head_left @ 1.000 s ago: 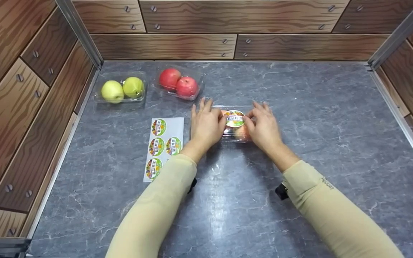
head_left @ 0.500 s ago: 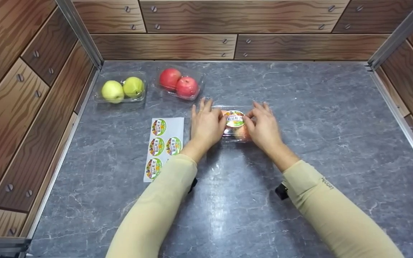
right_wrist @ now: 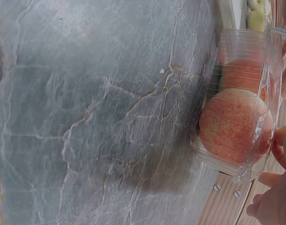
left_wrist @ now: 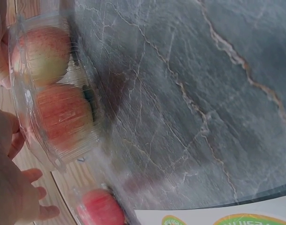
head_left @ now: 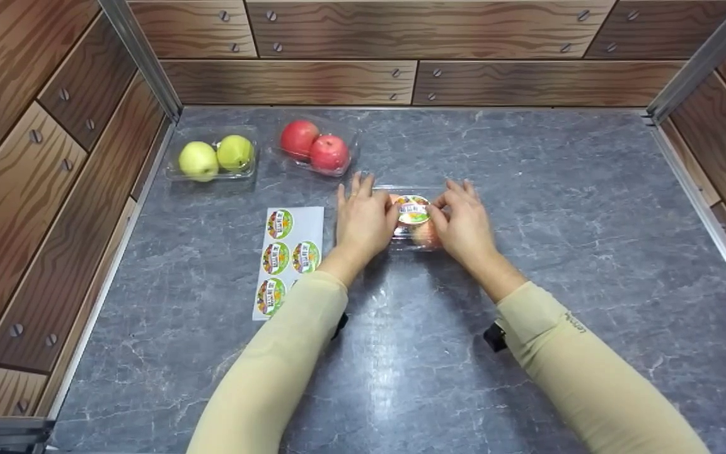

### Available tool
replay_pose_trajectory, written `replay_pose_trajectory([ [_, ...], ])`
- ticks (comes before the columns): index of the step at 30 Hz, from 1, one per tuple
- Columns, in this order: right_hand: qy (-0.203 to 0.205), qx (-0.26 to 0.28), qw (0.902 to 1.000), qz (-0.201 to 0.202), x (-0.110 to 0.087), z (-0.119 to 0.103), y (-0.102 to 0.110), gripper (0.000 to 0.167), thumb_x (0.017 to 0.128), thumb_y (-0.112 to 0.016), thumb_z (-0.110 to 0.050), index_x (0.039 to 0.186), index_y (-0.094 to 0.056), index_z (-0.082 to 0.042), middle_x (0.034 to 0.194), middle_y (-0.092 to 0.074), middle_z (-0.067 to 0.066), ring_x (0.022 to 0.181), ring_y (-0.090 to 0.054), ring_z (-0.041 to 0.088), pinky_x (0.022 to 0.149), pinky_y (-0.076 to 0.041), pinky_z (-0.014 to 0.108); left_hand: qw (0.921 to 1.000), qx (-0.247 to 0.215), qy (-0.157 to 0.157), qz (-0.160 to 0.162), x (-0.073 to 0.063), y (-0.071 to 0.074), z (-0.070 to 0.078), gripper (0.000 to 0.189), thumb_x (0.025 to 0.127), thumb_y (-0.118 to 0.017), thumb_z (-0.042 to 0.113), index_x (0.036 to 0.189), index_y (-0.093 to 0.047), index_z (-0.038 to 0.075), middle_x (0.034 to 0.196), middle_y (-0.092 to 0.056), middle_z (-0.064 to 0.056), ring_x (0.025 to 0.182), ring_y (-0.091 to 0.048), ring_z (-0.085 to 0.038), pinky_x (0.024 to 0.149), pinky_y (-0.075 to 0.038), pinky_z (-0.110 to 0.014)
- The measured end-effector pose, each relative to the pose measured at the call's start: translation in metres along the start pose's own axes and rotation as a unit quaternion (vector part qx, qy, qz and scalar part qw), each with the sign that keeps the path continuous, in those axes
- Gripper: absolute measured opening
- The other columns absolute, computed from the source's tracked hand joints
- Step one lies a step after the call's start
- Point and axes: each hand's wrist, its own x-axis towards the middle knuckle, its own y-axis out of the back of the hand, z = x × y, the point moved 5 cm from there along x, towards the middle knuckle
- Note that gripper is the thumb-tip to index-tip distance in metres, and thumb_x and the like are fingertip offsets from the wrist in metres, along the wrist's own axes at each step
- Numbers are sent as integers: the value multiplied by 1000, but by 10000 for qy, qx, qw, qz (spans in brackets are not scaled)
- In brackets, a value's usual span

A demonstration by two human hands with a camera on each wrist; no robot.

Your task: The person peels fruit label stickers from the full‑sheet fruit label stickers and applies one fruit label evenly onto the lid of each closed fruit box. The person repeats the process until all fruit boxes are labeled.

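Note:
A clear plastic fruit box (head_left: 408,243) lies on the table between my hands, with reddish-yellow apples (left_wrist: 63,115) inside, seen more closely in both wrist views. Over its lid is a round, colourful sticker (head_left: 413,210). My left hand (head_left: 365,221) pinches the sticker's left edge between thumb and index finger, the other fingers stretched forward. At the right edge my right hand (head_left: 466,221) does the same. Whether the sticker's underside touches the lid cannot be told. Neither wrist view shows the sticker.
A white sheet of several matching stickers (head_left: 305,221) lies left of the box, partly under my left forearm. Behind it stand a clear box of two green pears (head_left: 235,153) and one of two red apples (head_left: 329,153). Wood-patterned panels (head_left: 426,28) bound the table.
Both hands hold almost the same place. The sticker's surface tilts or shifts very slightly between the fingers; everything else is unmoved.

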Motion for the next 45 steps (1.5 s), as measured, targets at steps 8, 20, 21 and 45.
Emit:
replay_pose_trajectory([
  [8, -17, 37, 10000, 5, 0, 1, -1, 15, 97, -74, -12, 92, -69, 1, 147, -56, 31, 147, -42, 53, 128, -23, 54, 10000, 19, 9, 41, 0, 0, 0, 31, 104, -65, 42, 95, -74, 13, 159, -52, -16, 155, -35, -39, 126, -19, -63],
  [20, -175, 119, 9998, 40, 1, 6, 3, 19, 99, -73, -18, 98, -69, 1, 148, -55, 31, 148, -40, 52, 126, -27, 56, 9994, -125, -63, 304, -1, 3, -2, 29, 102, -68, 39, 93, -73, 12, 154, -56, -17, 152, -40, -39, 125, -23, -64],
  [21, -196, 147, 9997, 52, 1, 6, 4, 19, 99, -73, -18, 100, -68, 1, 149, -55, 31, 148, -40, 52, 126, -26, 56, 9993, -154, -70, 341, -1, 3, -2, 28, 102, -69, 39, 95, -73, 12, 154, -57, -17, 152, -41, -39, 125, -23, -64],
  [45, -199, 264, 9978, -583, 4, 13, -5, 76, 95, -76, -38, 155, -47, -2, 153, -52, 28, 139, -51, 52, 117, -39, 61, 9997, -54, -112, -231, 0, -4, -5, 72, 101, -58, 56, 156, -52, 11, 158, -53, -14, 151, -41, -42, 124, -22, -66],
])
